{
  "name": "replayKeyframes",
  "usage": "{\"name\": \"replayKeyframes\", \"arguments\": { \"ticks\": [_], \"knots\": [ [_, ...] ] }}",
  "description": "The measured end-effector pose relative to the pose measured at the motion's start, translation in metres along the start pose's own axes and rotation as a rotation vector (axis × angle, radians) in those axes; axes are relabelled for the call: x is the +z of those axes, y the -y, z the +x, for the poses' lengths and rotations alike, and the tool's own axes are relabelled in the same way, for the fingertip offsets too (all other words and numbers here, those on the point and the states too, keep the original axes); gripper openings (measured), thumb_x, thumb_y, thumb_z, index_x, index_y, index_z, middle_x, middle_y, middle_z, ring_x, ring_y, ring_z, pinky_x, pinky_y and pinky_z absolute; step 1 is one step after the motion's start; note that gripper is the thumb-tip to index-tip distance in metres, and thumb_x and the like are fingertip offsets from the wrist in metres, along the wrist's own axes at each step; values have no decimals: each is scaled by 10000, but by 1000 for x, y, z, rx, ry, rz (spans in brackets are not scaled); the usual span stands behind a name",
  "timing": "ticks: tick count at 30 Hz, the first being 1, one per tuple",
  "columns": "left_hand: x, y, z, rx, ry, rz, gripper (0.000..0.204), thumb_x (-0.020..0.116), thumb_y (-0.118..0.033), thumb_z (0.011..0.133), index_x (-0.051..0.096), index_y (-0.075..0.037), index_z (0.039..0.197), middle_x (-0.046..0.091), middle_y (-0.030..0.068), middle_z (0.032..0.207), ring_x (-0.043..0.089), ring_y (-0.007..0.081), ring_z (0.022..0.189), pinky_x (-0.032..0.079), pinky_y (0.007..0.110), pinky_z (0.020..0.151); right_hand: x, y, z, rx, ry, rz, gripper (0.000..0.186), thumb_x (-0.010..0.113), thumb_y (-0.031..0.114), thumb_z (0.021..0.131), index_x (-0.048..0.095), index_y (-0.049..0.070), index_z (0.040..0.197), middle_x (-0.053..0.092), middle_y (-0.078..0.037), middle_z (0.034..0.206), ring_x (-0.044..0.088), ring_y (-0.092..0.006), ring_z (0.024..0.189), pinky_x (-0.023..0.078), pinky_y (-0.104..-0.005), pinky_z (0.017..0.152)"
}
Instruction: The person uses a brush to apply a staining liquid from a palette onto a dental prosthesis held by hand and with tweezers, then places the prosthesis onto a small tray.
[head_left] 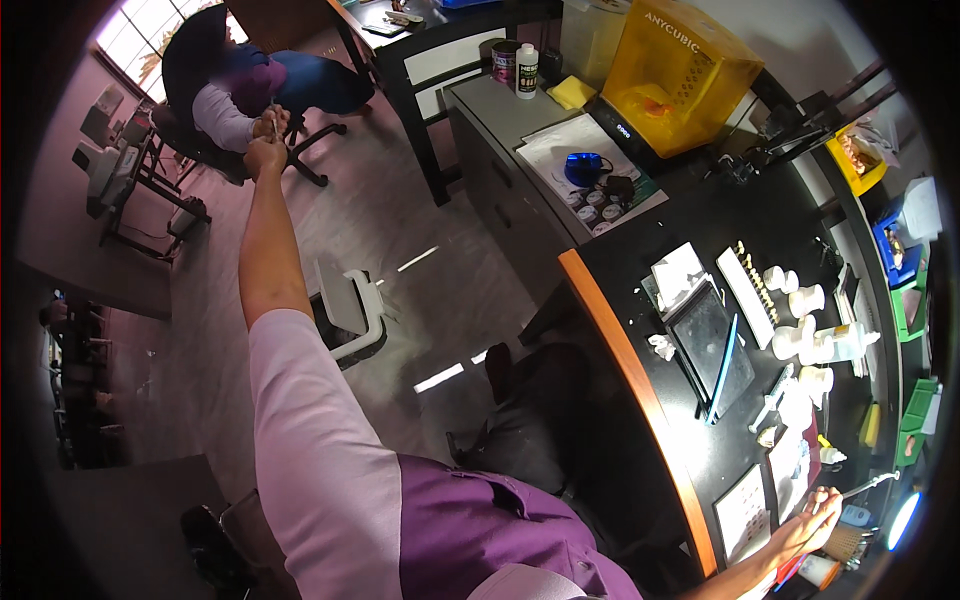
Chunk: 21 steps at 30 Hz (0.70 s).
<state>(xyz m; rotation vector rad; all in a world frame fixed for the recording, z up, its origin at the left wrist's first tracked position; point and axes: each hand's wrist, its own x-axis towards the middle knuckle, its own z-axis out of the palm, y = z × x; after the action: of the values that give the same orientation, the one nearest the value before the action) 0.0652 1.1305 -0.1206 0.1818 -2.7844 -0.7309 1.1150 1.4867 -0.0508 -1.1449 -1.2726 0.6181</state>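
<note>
My left arm stretches far out to the upper left, where my left hand is closed and meets the hand of a seated person. Something thin and pale shows between the two hands, too small to name. On the right, my right hand is over the black worktable, its fingers closed around a slim light-coloured tool that points right. Below that hand lies a white sheet with small dark spots. Farther up the table are a syringe, a dark tablet and a blue stick.
White jars and a strip of tooth-like pieces stand farther back. Coloured bins line the right wall. A see-through orange box and a white bottle top the grey cabinet. A bright ring light stands near my right hand.
</note>
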Motion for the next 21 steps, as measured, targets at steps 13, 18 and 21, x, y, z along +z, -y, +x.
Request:
{"name": "replayKeyframes", "arguments": {
  "ticks": [13, 18, 21],
  "knots": [
    [-89, -118, -246, 765, 61, -824, 181, 722, -161, 928, 781, -37, 1046, 772, 106, 933, 716, 151, 816, 560, 304, 748, 29, 3, -14, -96, 149, -8, 321, 545, 272, 1088, 635, -32, 1137, 619, -63, 951, 588, -146, 877, 504, -297, 848],
    [-187, -177, -451, 1146, 377, -1146, 116, 748, -152, 916, 800, -73, 982, 780, 46, 880, 698, 64, 747, 544, 239, 636, 45, 15, -32, -130, 214, 11, 325, 556, 282, 1084, 648, -28, 1117, 615, -57, 948, 578, -132, 860, 510, -287, 826],
    [-223, -188, -543, 1309, 542, -1293, 91, 750, -116, 872, 763, -27, 860, 724, 71, 764, 688, 134, 673, 522, 287, 596, 55, 25, -42, -140, 283, 68, 327, 563, 288, 1082, 656, -25, 1105, 614, -53, 946, 571, -123, 849, 514, -281, 812]
  ]
}}
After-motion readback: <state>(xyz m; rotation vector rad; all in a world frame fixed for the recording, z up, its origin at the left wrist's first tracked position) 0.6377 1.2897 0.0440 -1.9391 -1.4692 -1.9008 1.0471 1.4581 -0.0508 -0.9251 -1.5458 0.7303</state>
